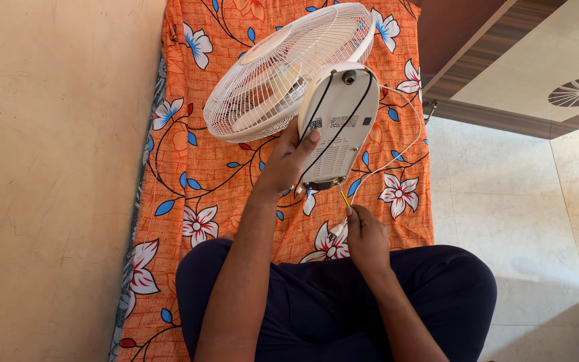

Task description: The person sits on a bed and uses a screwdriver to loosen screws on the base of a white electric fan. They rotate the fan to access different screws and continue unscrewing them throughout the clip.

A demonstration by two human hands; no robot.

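1. Left hand [289, 161] is wrapped around the side of the white fan body [338, 124], with fingers curled and thumb on the back, so the fan is held tipped over the orange flowered cloth [189, 181].
2. Right hand [364, 238] is pinched shut on a thin yellow tool [345, 198], which is pointed at the bottom end of the fan body.
3. The tool could slip off, because the fan is held by one hand only and could wobble.
4. The round white fan cage [283, 67] could be bumped or bent if the fan were let go.
5. The white cord [407, 144] could be snagged, since it is looped loosely beside the fan.
6. Two small stickers [335, 123] are seen across the middle of the back: a small square black-and-white one and a longer pale one.
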